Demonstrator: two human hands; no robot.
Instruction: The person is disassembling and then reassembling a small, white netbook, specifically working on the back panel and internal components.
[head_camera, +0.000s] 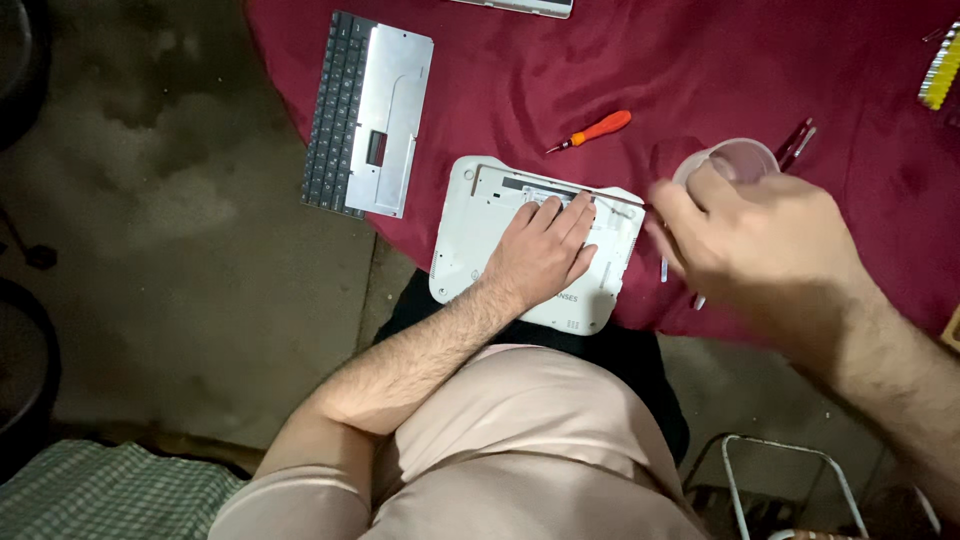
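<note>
A white laptop base (472, 235) lies upside down at the near edge of a table covered in dark red cloth (720, 70). My left hand (543, 250) rests flat on it, fingers together, pressing it down. My right hand (745, 235) hovers blurred just right of the base, next to a clear plastic cup (745, 158); whether it pinches something small I cannot tell. An orange-handled screwdriver (598, 129) lies on the cloth beyond the base.
A removed keyboard panel (368, 115) lies at the table's left edge. Red-handled tweezers (797, 142) sit beside the cup, a yellow bit set (940, 70) at far right. A metal stool frame (785, 480) stands on the floor at lower right.
</note>
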